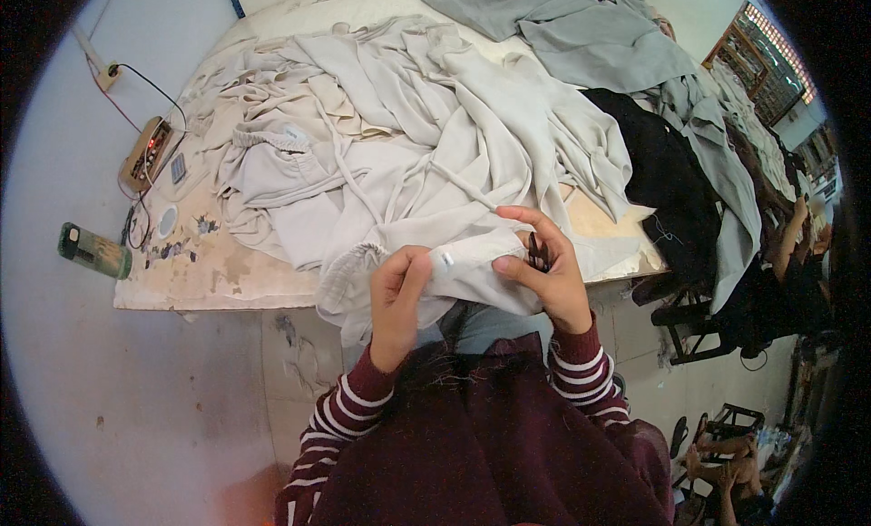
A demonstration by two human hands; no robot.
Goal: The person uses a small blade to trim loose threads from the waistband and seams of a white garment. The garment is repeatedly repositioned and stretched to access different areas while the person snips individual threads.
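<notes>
Both my hands hold a pale off-white garment (pixel 469 254) in front of me at the table's front edge. My left hand (pixel 401 288) pinches its fabric between thumb and fingers, close to a small white label. On the other side of the label my right hand (pixel 544 267) pinches the cloth with thumb and fingers, and a small black tool, perhaps thread snips, sits within that palm. A gathered elastic waistband (pixel 347 261) lies just left of my left hand. Behind my hands spreads a heap of off-white garments (pixel 408 118) with long drawstrings.
On the table's left stand a wooden box with red lights (pixel 145 155) and cables; a green bottle (pixel 95 250) is at the far left. Grey cloth (pixel 599 43) and black cloth (pixel 667 159) lie to the right. Other people (pixel 803 267) sit at the right, near a dark stool (pixel 687 329).
</notes>
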